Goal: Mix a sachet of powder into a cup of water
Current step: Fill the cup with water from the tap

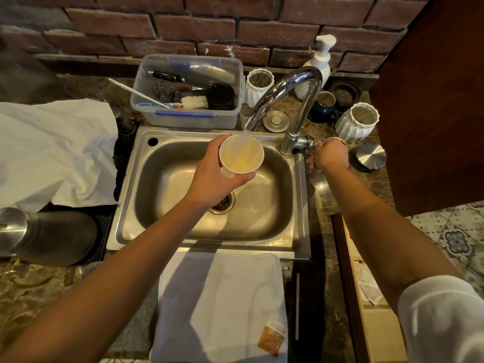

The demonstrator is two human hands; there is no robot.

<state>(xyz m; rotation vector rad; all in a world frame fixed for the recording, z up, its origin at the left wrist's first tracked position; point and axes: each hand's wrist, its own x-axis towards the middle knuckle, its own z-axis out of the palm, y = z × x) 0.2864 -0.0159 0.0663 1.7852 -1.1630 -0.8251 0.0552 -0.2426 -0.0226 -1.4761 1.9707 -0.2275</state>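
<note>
My left hand (212, 176) grips a white paper cup (241, 156) and holds it over the steel sink (125, 205), right under the spout of the chrome tap (288, 93). A stream of water runs from the spout into the cup. My right hand (328, 155) is closed on the tap's handle at the base, to the right of the sink. An orange powder sachet (272, 336) lies on the white towel (222, 305) in front of the sink. A thin stirring stick (297, 305) lies on the dark counter just right of the towel.
Behind the sink stand a clear plastic box (188, 119) of cleaning tools, white ribbed jars (357, 121), a soap pump bottle (320, 61) and a metal lid (370, 154). A white cloth (52, 150) covers the counter at left. A wooden cabinet (432, 100) rises at right.
</note>
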